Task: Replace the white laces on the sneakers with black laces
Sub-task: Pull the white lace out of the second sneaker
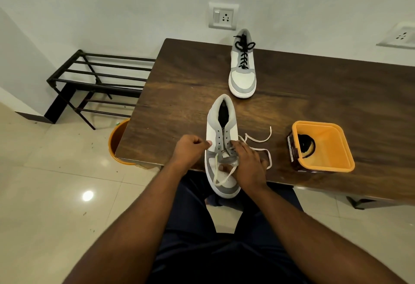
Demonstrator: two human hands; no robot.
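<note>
A grey and white sneaker [219, 124] lies at the table's near edge, toe overhanging toward me, most eyelets bare. Its white lace [258, 141] trails loose on the table to the right and over the toe. My left hand [190, 151] grips the sneaker's left side with curled fingers. My right hand [247, 162] pinches the white lace at the lower eyelets. A second sneaker [243, 74] with black laces [244, 55] tied in a bow stands at the table's far side.
A wooden table [314, 86] carries an orange tub [323, 146] at the right with a dark coil inside. An orange bucket [118, 142] sits on the floor under the left corner. A black metal rack [94, 77] stands at the left wall.
</note>
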